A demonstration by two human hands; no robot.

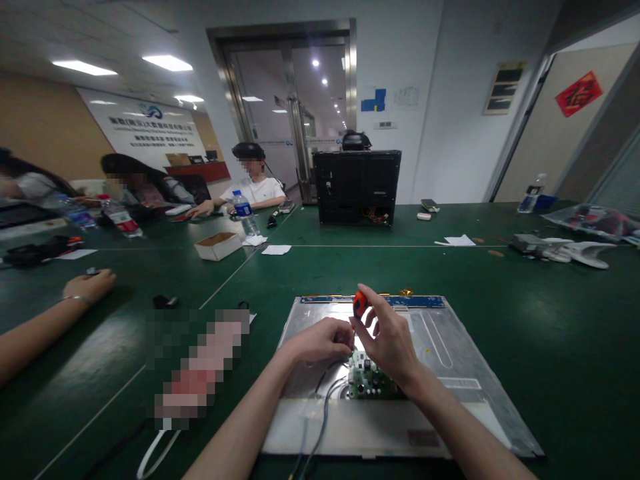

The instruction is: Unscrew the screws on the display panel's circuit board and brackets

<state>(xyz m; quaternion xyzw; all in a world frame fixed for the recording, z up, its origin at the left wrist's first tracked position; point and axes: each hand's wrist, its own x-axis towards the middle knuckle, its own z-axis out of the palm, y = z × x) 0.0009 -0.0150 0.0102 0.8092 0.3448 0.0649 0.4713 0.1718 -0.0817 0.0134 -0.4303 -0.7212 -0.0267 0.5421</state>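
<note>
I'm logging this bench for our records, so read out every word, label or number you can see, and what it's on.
Nothing reads clearly.
Wall banner: row of characters, too blurred.
Red diamond sign: one gold character, too blurred.
Water bottle label: too small.
Circuit board: markings too small.
Screwdriver handle: no print visible.

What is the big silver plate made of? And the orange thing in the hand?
The big plate looks like thin sheet metal: dull silver-grey, with pressed grooves and soft glints. The orange handle pinched in the right hand looks like smooth plastic, perhaps rubbery; its bright, even colour suggests so.
</note>
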